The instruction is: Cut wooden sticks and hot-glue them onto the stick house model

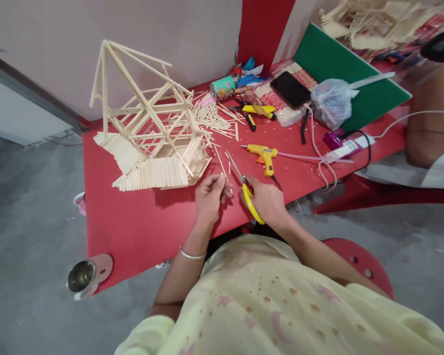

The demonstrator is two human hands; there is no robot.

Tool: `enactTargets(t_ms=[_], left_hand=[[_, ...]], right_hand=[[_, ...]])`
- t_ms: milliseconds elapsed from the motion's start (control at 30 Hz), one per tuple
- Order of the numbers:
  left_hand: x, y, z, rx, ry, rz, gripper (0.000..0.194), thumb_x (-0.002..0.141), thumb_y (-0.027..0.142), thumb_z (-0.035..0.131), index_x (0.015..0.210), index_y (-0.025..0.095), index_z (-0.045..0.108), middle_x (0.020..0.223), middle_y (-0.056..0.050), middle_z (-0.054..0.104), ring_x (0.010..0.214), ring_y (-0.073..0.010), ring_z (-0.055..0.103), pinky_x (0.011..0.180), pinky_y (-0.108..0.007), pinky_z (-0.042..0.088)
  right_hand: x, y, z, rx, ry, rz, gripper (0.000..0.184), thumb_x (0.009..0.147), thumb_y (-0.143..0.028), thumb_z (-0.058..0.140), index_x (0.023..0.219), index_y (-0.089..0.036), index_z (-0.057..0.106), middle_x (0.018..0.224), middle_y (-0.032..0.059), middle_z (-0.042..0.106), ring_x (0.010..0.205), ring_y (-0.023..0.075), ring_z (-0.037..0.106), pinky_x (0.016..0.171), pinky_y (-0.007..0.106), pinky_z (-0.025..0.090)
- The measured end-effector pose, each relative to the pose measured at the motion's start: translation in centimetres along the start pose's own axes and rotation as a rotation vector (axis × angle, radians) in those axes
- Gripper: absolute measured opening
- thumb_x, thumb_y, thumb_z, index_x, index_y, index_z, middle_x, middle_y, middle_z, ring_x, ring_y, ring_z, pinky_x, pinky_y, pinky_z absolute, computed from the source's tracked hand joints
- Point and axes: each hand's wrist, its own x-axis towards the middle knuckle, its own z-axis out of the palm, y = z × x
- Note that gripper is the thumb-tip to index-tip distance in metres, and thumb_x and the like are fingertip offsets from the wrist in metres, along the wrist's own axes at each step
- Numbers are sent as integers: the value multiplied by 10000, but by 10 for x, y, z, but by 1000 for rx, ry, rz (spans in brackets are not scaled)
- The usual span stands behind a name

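Note:
My left hand (208,199) pinches a thin wooden stick (219,160) between thumb and fingers, its long end pointing away from me. In my right hand (271,201) is a pair of scissors with yellow handles (250,204). Their narrow metal blades point up and left, just right of the stick, and I cannot tell whether the tips touch anything. Beyond my left hand stands a model house frame of wooden sticks (153,118), with slatted panels (157,173) along its near side. A yellow glue gun (263,157) lies beyond my right hand, a glue stick at its rear.
Loose sticks (216,118) are heaped behind the frame on the red table (133,222). A phone (290,89), yellow cutter (258,110), teal can (223,88), plastic bag (332,103) and green board (350,74) sit farther back. A mug (91,275) stands at the near left corner. Another person's leg (427,113) shows at right.

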Motion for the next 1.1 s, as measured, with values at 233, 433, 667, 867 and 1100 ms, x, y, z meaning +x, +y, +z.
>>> enactTargets(t_ms=[233,433,667,867,1100], left_hand=[[-3,13,-9,-295,-35,-243,319,678,361,892,855,175,701,683,20,612,551,-59,537,444,-171,366],[-8,22,-15,-296,-57,-284,331,683,395,871,837,172,681,739,-8,649,533,-53,515,412,-173,298],[-15,25,-25,-308,-50,-301,341,662,402,886,782,193,645,670,15,575,489,-50,405,418,-211,210],[-23,37,-36,-329,-72,-291,334,683,424,869,747,191,639,624,20,518,492,-60,375,424,-222,212],[-26,43,-48,-394,-113,-253,344,811,517,733,927,193,727,798,-65,649,562,-100,509,435,-233,335]], right_hand=[[-2,0,-1,-163,-48,-145,443,1008,-416,489,1330,-136,608,1043,177,750,920,301,730,724,331,453],[-10,-7,-17,-103,15,-220,420,1052,-426,408,1097,-185,749,1001,133,763,881,244,720,734,318,469],[-14,-26,-11,281,371,-675,253,1001,-386,584,1105,-280,789,1020,62,775,947,187,678,898,327,531],[-10,-41,-4,141,419,-791,271,1007,-314,557,1152,-316,786,968,54,783,891,187,688,857,345,569],[-5,-47,7,133,512,-885,235,994,-337,593,1128,-346,786,922,59,754,863,198,678,863,367,563]])
